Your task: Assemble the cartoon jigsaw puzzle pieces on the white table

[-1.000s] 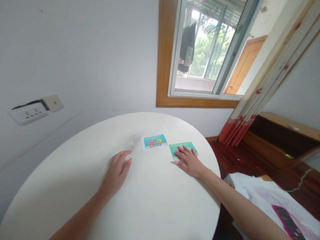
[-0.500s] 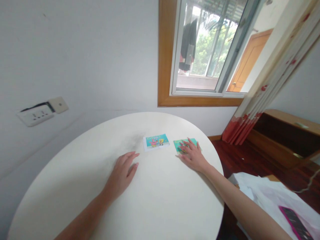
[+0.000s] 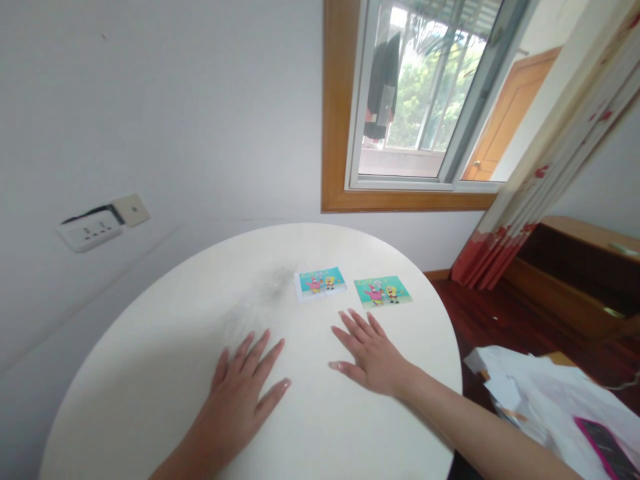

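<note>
Both of my hands lie flat on the round white table, fingers spread and nothing held. My left hand is left of the middle, beside a grey smudge on the tabletop. My right hand rests just below a green card printed with pink and yellow cartoon figures, its fingertips close to the card's lower edge. Left of that card lies a similar teal picture with a white border at its left and bottom; it looks like a small stack or folded paper. Neither hand touches the pictures.
The table stands against a white wall with a power socket and a wood-framed window. To the right are a red-and-white curtain and a wooden cabinet. A pink-edged phone lies on white sheeting at lower right.
My right hand has slid off the green card toward me, uncovering it. My left hand has drawn back nearer and its fingers have spread. The view has shifted slightly left.
</note>
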A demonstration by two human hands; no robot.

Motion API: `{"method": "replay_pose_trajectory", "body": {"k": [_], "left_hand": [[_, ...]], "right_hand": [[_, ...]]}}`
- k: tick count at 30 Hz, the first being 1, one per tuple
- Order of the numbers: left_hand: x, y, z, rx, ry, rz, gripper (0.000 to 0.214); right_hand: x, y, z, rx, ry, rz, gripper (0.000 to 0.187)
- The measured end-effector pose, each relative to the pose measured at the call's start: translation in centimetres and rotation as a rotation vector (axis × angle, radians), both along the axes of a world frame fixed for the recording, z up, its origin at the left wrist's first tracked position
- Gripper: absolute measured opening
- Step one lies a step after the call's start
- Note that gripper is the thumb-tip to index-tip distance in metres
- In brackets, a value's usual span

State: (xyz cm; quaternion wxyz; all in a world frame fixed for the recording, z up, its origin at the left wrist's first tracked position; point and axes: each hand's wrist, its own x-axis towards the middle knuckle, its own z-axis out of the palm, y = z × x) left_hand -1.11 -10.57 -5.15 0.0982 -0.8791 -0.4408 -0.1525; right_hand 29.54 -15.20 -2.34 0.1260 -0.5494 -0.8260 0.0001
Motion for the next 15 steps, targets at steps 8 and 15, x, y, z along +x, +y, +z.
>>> {"method": "replay_pose_trajectory", "body": {"k": [8,15], "left_hand": [[0.4,-0.15,0.67,-0.046,-0.018,0.004,0.057],[0.48,-0.34,0.81,-0.032,-0.038,-0.001,0.057]], "right_hand": [[-0.21,-0.07,0.43,-0.036,0.0,-0.007,0.065],[-0.11,-0.03,0.06,0.006,-0.004,0.002,0.064]]}}
